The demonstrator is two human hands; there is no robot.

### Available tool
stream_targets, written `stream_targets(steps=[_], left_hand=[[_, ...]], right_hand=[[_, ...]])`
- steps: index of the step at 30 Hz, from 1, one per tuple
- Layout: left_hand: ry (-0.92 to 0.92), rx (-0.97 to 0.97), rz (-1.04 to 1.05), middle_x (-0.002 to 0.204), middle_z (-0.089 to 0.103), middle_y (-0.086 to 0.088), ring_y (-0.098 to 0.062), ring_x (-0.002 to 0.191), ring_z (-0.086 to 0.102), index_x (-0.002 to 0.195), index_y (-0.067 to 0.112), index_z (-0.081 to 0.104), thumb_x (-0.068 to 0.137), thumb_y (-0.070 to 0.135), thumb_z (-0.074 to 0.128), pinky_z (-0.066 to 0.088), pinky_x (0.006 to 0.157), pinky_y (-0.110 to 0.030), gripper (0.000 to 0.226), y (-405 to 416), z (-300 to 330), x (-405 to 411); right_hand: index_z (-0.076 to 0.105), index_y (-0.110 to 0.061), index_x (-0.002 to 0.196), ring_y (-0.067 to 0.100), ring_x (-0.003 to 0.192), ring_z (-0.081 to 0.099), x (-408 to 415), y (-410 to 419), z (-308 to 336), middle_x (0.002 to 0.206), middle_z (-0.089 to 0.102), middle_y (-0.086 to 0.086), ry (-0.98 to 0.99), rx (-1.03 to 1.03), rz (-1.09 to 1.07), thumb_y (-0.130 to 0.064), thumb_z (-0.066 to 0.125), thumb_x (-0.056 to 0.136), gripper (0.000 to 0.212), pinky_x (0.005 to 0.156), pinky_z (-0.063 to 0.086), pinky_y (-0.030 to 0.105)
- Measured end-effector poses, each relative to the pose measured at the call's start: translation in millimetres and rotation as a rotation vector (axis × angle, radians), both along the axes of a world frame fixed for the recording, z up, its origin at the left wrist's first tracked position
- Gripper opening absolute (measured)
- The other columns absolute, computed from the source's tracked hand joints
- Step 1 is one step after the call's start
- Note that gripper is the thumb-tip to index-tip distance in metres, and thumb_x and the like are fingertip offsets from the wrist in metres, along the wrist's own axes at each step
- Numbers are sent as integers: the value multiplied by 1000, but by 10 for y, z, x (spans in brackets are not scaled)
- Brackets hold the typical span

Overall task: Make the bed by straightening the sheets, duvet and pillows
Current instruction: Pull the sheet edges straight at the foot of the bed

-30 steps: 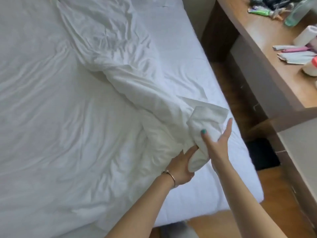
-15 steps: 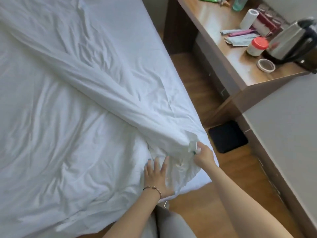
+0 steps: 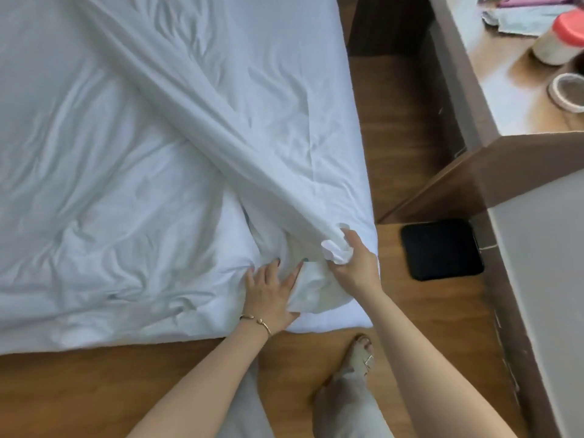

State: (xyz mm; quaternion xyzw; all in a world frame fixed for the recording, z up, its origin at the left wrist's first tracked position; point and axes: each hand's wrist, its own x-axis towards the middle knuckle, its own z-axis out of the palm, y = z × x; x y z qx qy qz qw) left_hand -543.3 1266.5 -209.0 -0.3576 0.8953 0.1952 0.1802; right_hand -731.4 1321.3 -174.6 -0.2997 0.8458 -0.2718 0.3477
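Note:
A white duvet (image 3: 196, 99) lies across the bed, pulled into a taut diagonal ridge that runs from the upper left down to the bed's near right corner. My right hand (image 3: 354, 263) grips the bunched duvet corner (image 3: 333, 251) at that bed corner. Just to its left, my left hand (image 3: 268, 292) presses flat with spread fingers on the white fabric. The wrinkled white sheet (image 3: 94, 200) covers the mattress to the left. No pillows are in view.
A wooden desk (image 3: 505, 99) stands to the right with a red-lidded jar (image 3: 559, 39) and a small round dish (image 3: 567, 90) on it. A black square mat (image 3: 441, 248) lies on the wooden floor (image 3: 395, 121) in the narrow aisle. My sandalled foot (image 3: 358, 355) stands below the bed corner.
The duvet corner has been pulled back to the bed's near right corner, stretching the duvet taut. My left hand let go and now lies flat; the view moved back and down.

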Motion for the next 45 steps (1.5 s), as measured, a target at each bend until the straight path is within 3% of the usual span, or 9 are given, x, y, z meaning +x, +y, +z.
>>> stream_targets(steps=[6, 15, 18, 21, 24, 27, 30, 37, 45], left_hand=[[54, 308, -255, 134, 39, -14, -35, 112, 47, 152, 33, 5, 87, 4, 50, 42, 95, -45, 84, 916, 263, -1186], [-213, 567, -326, 152, 23, -7, -31, 128, 40, 143, 54, -13, 92, 25, 51, 38, 104, -40, 87, 1714, -236, -1164], [39, 269, -294, 143, 44, -2, -23, 125, 50, 146, 37, 25, 87, 30, 47, 36, 103, -31, 64, 1541, -307, -928], [388, -145, -70, 121, 59, -3, -25, 111, 58, 129, 29, 45, 80, 26, 50, 41, 97, -39, 49, 1329, -384, -876], [93, -171, 317, 156, 17, -11, -36, 144, 9, 145, 44, 28, 81, 51, 59, 19, 107, -64, 71, 1013, -327, -1008], [-254, 112, 582, 150, -40, -4, -40, 138, -33, 139, 59, -17, 73, 75, 56, 5, 103, -74, 100, 834, -312, -1137], [-337, 182, 536, 143, -50, -5, -41, 135, -36, 132, 57, -33, 67, 79, 58, 7, 100, -77, 115, 838, -298, -1194], [-317, 131, 600, 153, -35, -3, -32, 143, -26, 142, 45, -27, 83, 70, 44, 13, 108, -67, 96, 1186, -195, -1261], [-170, 208, 737, 150, 13, -14, -30, 141, 8, 145, 7, 17, 88, 39, 53, 38, 102, -40, 75, 1774, -27, -1770]], right_hand=[[55, -47, 114, 12, 101, 61, -1093, 1419, -28, 103, 64, -21, -169, 33, -265, -26, 64, 81, 41, 80, 44, 28], [24, -55, 134, 26, 117, 46, -1321, 1915, -482, 130, 40, -3, -315, 479, -104, -48, 70, 66, 82, 98, 45, 45], [5, -51, 146, 29, 139, 21, -1179, 1744, -559, 156, 7, 0, -86, 599, 8, -63, 73, 60, 110, 115, 19, 52], [21, -45, 148, 28, 142, 25, -1071, 1549, -603, 159, 20, 2, 377, 90, 299, -53, 66, 75, 87, 113, 24, 59], [16, -44, 151, 27, 145, 23, -1085, 1347, -745, 161, 19, -5, 490, 3, 783, -45, 52, 91, 70, 114, 25, 54], [-7, -44, 151, 17, 149, 1, -1380, 1417, -934, 161, -3, -14, 224, 593, 665, -39, 44, 95, 76, 113, 11, 64], [-13, -46, 149, 22, 150, -3, -1654, 1665, -927, 161, -11, -15, 95, 856, 681, -28, 43, 92, 82, 113, 13, 63], [22, -28, 153, 22, 132, 44, -1763, 1954, -480, 150, 40, 0, -51, 655, 557, -37, 52, 94, 66, 101, 43, 38], [55, -19, 118, 25, 114, 55, -1666, 2142, -172, 124, 57, 2, -92, 660, 581, -39, 39, 96, 34, 85, 45, 35]])
